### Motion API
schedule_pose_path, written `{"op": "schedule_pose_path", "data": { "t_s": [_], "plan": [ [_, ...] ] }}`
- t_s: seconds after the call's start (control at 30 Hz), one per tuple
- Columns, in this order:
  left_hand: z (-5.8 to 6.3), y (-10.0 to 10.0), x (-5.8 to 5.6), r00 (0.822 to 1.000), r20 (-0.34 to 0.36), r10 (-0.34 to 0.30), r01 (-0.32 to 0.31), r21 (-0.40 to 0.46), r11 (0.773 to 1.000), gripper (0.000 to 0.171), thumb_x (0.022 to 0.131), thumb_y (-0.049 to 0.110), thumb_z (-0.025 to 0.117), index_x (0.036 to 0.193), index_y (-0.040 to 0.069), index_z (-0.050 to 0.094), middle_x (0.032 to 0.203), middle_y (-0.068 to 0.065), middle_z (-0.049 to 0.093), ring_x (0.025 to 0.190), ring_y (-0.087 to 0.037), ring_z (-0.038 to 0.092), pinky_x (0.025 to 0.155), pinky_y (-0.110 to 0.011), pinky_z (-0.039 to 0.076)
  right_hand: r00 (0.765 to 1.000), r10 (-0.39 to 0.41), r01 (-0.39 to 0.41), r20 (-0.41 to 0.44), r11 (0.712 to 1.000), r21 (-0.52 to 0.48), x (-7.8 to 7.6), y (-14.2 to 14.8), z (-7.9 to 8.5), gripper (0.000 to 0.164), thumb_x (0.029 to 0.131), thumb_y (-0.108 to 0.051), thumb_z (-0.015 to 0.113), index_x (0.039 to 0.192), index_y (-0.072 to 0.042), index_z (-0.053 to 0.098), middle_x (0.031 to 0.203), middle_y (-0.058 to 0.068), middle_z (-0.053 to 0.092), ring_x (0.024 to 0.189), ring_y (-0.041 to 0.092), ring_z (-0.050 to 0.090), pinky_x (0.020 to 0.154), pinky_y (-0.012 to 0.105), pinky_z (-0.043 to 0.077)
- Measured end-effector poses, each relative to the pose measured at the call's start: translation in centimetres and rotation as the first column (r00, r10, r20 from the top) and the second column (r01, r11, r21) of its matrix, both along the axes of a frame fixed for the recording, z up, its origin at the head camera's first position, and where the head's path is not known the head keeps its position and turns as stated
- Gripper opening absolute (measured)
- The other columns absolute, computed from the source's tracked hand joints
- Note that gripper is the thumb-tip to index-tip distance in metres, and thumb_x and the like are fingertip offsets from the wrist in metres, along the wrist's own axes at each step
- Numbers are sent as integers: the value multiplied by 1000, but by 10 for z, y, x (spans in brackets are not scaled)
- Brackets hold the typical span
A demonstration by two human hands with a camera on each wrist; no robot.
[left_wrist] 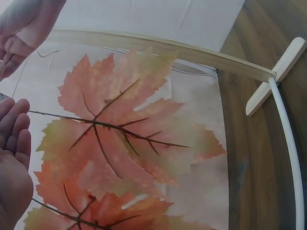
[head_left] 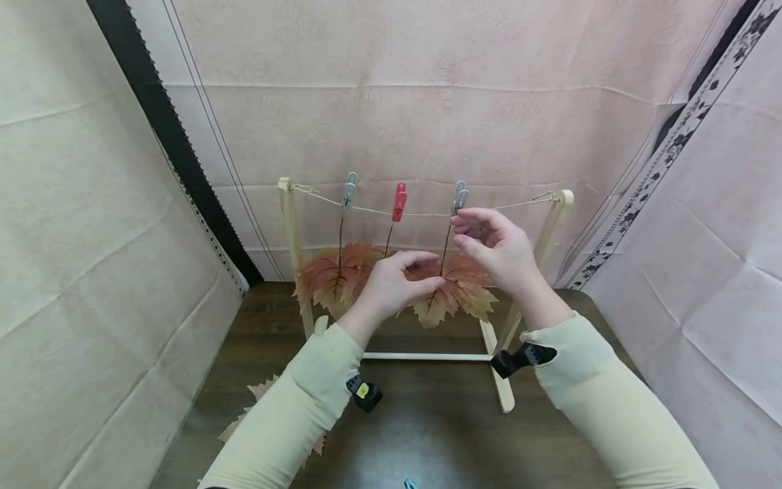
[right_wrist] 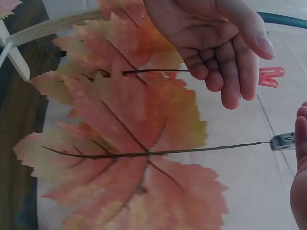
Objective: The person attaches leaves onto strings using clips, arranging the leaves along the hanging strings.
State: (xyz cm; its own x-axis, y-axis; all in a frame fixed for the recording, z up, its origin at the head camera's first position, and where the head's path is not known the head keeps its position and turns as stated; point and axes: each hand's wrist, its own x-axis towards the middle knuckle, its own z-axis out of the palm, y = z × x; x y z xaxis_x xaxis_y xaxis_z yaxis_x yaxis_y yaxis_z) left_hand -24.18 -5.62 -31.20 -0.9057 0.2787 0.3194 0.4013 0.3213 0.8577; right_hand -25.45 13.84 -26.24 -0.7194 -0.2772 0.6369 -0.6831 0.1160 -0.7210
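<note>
My right hand point(head_left: 497, 248) is raised beside a grey clothespin point(head_left: 459, 197), fingers loosely bent and nothing held. That clothespin grips the thin stem of an orange-and-yellow artificial maple leaf point(right_wrist: 144, 155) on the string point(head_left: 421, 214). Left of it, my left hand point(head_left: 394, 282) hovers in front of the leaves with its thumb and fingers apart, also holding nothing. A red clothespin point(head_left: 399, 202) and another grey clothespin point(head_left: 349, 190) hold two more leaf stems. The left leaf point(head_left: 330, 272) hangs in view; my left hand partly hides the middle one.
The string runs between two wooden posts point(head_left: 552, 227) joined low down by a white rod point(head_left: 427, 356). Another leaf point(head_left: 263, 388) lies on the dark table point(head_left: 440, 428), partly under the left sleeve. A small teal object point(head_left: 409, 483) shows at the bottom edge. Pale cloth surrounds the table.
</note>
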Motion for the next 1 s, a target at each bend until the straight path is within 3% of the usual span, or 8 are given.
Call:
{"op": "schedule_pose_path", "data": {
  "t_s": [0.33,0.63,0.77,1.0],
  "plan": [
    [-17,-4,0,999,30,-29,28,11,1000,42,80,28,75,117,12,65,113,2,63,107,-22,59,84,-29,49,999,2,-7,41,993,120,3,2,-26,36,87,3,62,122,4,53,113,20,60,99,11,58,80,22,48],
    [-28,-11,0,1000,23,0,1,-22,1000,39,81,30,75,115,15,66,110,6,64,105,-13,59,87,-32,48,992,20,-34,127,994,106,5,0,-48,37,87,4,63,123,5,53,115,21,60,100,14,57,82,22,47],
    [-32,-14,1,1000,12,11,-10,-47,999,41,80,33,75,116,14,66,110,6,65,103,-12,59,87,-37,48,984,18,-41,178,991,126,6,0,-59,39,88,0,63,125,3,53,117,19,59,103,21,57,83,22,47],
    [-42,-18,5,999,28,23,-20,-85,996,46,79,36,75,118,15,65,111,6,64,103,-11,58,86,-36,48,975,35,-74,219,982,172,11,6,-78,42,88,-3,65,127,2,51,119,21,57,103,32,57,76,24,50]
  ]
}}
